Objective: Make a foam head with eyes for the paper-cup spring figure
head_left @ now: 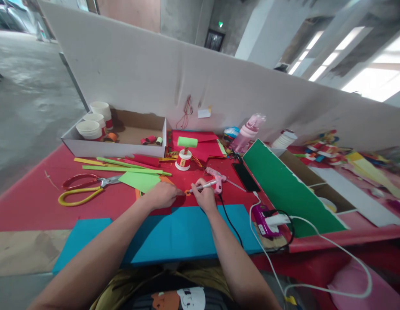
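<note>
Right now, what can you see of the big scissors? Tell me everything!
The scissors lie on the red tabletop, at the left. One looped handle is red, the other yellow; both look plastic-coated. The short blades look metal and point toward the green paper; whether their tips go under it, I can't tell. Nobody is holding them.

Ring [187, 195] on bench [32, 206]; scissors [105, 182] to its left, phone [246, 176] to right; cups [89, 130] in box [122, 150], behind scissors.

The right hand [204, 196] holds a marker [205, 185] at a small orange ring [187, 190] on the red table [32, 204], with the left hand [163, 196] just beside it.
</note>
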Available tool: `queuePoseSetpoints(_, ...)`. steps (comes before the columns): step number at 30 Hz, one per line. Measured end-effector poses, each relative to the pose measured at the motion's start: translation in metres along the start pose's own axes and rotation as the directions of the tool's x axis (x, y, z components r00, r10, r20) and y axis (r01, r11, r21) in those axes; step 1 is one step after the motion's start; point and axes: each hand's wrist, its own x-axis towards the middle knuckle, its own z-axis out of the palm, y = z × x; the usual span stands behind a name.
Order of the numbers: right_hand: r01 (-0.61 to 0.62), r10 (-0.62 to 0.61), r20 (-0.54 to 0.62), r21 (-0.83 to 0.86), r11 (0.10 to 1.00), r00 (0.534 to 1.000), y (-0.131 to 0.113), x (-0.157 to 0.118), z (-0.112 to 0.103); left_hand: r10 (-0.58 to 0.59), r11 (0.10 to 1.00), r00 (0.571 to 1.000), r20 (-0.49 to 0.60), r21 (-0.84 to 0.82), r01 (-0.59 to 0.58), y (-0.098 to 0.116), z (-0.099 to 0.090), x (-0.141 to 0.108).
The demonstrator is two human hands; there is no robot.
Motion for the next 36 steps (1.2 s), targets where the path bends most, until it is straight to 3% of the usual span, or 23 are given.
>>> queuePoseSetpoints(36, -0.010, 0.007, 0.048, 0.051, 0.999, 0.999, -0.0003, -0.0010, 0.0001, -0.009, 0.999, 1.000, 0.009, 0.037, 0.009, 0.0011, -0.0006, -0.0002)
